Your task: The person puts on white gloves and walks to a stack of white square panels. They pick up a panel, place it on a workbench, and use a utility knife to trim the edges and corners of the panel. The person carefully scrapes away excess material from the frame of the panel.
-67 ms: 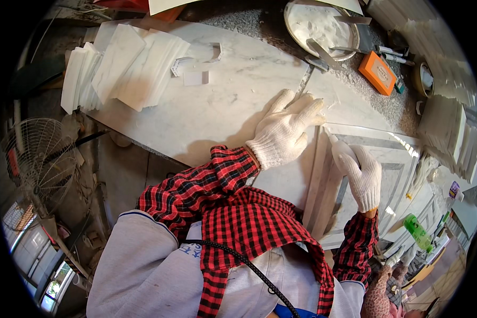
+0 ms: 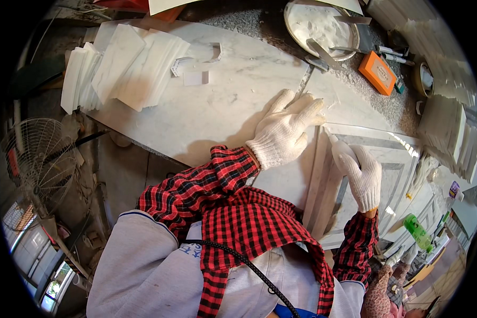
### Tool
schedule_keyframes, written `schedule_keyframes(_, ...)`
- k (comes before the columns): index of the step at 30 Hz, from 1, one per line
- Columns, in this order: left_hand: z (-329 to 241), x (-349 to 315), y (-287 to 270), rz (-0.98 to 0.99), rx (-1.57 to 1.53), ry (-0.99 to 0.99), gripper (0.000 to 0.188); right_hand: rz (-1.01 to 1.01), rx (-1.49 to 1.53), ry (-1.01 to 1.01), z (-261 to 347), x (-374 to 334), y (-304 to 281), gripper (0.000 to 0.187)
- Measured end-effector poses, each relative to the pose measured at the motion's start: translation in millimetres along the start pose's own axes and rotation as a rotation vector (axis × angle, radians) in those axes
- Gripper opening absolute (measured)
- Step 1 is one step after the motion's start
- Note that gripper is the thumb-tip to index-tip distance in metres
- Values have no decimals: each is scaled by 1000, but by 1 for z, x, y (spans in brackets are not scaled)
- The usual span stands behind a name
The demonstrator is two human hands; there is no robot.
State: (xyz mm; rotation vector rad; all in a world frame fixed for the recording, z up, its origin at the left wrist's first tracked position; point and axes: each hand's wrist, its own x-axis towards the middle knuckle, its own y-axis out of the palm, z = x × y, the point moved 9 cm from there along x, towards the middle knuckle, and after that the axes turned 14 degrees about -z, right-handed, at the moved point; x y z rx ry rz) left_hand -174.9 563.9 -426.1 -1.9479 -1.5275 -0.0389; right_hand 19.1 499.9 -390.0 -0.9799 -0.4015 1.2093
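Note:
My left hand [image 2: 283, 130], in a white knit glove, rests on the pale marble slab [image 2: 233, 79] with its fingers stretched and apart. Its fingertips lie near a seam in the stone, just left of a framed panel's upper left corner. That panel [image 2: 373, 139] is white with inset grey bands and a raised pale border. My right hand [image 2: 359, 172], also gloved, reaches over the panel's left part, its fingers drawn together toward the same corner. A thin pale tip [image 2: 327, 130] juts from those fingers; whether it is a held piece or glove fabric is unclear.
Stacked marble tiles [image 2: 143, 69] stand at the slab's left end. Beyond the slab are a bowl of white powder [image 2: 320, 24] with scraper blades and an orange box [image 2: 377, 73]. A caged fan [image 2: 40, 159] stands left. More stacked tiles [image 2: 442, 124], a green bottle [image 2: 417, 233] and another person [image 2: 384, 291] are right.

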Motion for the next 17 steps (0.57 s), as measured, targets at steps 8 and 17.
schedule_keyframes(8,-4,3,-3,-21,-16,8,70,6,4,11,3,1,-1,37)
schedule_keyframes(17,8,-2,-17,-221,-138,-71,72,-3,5,32,5,1,-2,37)
